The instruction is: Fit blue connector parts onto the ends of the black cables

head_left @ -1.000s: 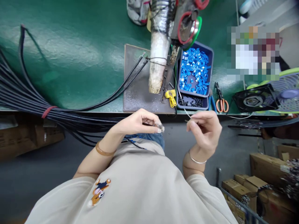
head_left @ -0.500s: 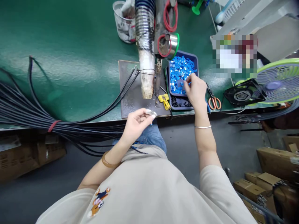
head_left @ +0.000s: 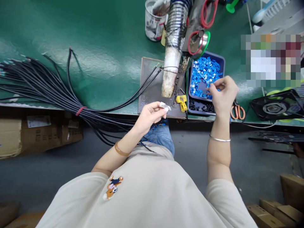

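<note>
My left hand [head_left: 152, 115] is closed in a pinch above the front edge of the bench, with white wrapping on its fingertips; what it grips, if anything, is too small to make out. Black cables [head_left: 106, 125] run below it towards my lap. My right hand [head_left: 223, 93] has thumb and forefinger together at the right rim of a dark tray [head_left: 222, 63]. Many small blue parts [head_left: 204, 72] lie in that tray. Whether a part sits between those fingertips is not clear. Under the tray, a second container holds small black pieces [head_left: 200, 105].
A white-tipped duct hose [head_left: 171, 72] hangs over a brown board [head_left: 152, 85], beside a yellow clip [head_left: 182, 103]. Two black cable ends reach the board. Orange-handled scissors [head_left: 237, 112] and a black fan [head_left: 274, 107] are at right; a bucket [head_left: 154, 27] stands behind.
The view has shifted, so the bench things sit further right. My right hand has drawn back from over the blue parts to the tray's right rim. My left hand stays pinched.
</note>
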`<state>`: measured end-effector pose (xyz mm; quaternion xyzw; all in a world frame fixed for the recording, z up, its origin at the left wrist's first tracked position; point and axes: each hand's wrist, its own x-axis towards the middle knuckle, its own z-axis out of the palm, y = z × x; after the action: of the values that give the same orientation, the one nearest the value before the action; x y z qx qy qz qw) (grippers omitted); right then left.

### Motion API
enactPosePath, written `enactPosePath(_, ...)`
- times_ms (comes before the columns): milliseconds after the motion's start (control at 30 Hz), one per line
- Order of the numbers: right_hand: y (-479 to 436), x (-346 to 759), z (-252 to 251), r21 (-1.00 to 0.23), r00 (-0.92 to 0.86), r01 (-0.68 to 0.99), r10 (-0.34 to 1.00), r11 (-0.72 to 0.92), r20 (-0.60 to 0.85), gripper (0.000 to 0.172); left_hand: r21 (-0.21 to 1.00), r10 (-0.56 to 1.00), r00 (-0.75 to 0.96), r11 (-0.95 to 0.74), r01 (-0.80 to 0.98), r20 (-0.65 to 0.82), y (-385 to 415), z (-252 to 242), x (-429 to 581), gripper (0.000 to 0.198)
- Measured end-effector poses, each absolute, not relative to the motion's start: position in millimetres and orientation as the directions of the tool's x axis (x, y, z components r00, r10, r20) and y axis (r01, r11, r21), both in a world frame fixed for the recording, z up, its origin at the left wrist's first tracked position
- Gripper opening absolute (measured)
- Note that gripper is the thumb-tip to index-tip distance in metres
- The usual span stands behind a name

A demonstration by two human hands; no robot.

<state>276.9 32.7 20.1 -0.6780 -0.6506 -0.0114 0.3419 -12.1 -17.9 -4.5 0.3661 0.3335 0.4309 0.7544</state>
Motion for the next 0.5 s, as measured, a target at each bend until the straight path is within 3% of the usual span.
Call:
enactPosePath(67,11,266,27,-0.495,0.242,0.865,0.796,0.082,0.555,0.011,0.855,0.893,0.404,0.359,-0.374,-0.199,-18,-4,-10,0.024)
enactPosePath(133,-10,251,31,-0.544,0.291,0.835,0.775,0.08,0.561,0.013,0.869,0.893,0.398,0.357,-0.343,-0.209,-17,-3,-8,0.022)
enactPosePath(333,-53,198,16,-0.831,0.316,0.535,0.876,0.153,0.365,0.017,0.902,0.916,0.362,0.293,-0.317,-0.171,-15,3,1,0.019)
enactPosePath(400,-62,179,10,-0.82,0.275,0.54,0.88,0.192,0.387,0.014,0.911,0.924,0.35,0.271,-0.31,-0.155,-15,3,4,0.02)
enactPosePath(500,-69,158,3,-0.647,0.196,0.703,0.794,0.295,0.575,0.005,0.923,0.93,0.337,0.249,-0.292,-0.144,-15,1,6,0.02)
